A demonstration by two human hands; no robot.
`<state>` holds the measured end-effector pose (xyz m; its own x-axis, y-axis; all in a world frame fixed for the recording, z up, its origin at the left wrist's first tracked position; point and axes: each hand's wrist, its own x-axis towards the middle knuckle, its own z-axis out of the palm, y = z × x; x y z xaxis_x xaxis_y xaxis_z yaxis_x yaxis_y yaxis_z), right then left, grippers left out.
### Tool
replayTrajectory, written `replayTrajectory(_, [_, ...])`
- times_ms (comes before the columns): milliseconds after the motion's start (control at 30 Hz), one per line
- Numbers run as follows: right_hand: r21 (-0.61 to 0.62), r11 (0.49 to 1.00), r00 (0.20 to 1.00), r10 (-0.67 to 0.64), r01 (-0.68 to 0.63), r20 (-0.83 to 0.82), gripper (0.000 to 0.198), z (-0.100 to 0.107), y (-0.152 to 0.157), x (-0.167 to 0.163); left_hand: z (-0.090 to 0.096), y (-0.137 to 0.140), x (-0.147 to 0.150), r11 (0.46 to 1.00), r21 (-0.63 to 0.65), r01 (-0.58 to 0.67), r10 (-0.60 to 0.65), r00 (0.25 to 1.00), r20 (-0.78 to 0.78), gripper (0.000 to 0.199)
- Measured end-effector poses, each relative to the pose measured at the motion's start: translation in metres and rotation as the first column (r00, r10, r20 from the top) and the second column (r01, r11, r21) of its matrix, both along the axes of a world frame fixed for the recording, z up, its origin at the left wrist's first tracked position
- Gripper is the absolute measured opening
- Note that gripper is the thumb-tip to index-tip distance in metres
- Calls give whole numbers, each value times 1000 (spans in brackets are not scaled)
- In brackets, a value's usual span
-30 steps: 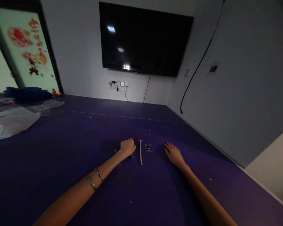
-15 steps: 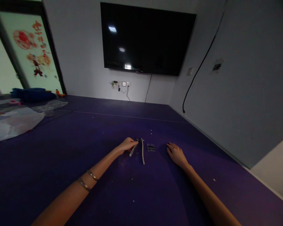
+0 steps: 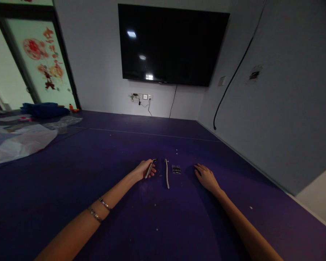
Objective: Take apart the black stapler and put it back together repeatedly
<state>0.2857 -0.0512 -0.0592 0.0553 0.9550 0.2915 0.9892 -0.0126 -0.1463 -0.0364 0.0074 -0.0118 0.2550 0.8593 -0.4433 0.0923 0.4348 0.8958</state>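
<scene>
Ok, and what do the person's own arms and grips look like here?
The left arm is bare as far as it shows, with two silvery bracelets whose fine detail is too small to read. The right arm is bare and unadorned. Left grip and right grip are ungloved.

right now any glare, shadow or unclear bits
Head view: dim, bright reflections on the wide black television screen; head view: soft shadow beside the bare right hand on the flat purple surface; head view: slim pale object in the left hand, detail unclear.
</scene>
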Motion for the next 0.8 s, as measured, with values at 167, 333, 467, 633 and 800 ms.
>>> replayTrajectory(167, [-4, 1000, 1000, 0, 0, -9, 44, -2, 2, 1, 2, 3, -1, 999, 15, -50, 51, 997, -49, 38])
replayTrajectory(333, [0, 1000, 1000, -1, 1, -12, 44, -2, 2, 2, -3, 4, -1, 1000, 28, -11, 12, 999, -43, 44])
replayTrajectory(467, [8, 1000, 1000, 9, -9, -5, 44, -1, 2, 2, -4, 3, 0, 1000, 14, 16, -16, 1000, 19, 43])
replayTrajectory(633, [5, 1000, 1000, 5, -5, 9, 45, 1, 2, 1, -2, 3, 3, 1000, -28, 12, -10, 996, 84, 38])
replayTrajectory(800, [14, 1000, 1000, 8, -8, 4, 44, -1, 2, 2, 2, 3, 4, 994, -102, -36, 50, 989, 140, 36])
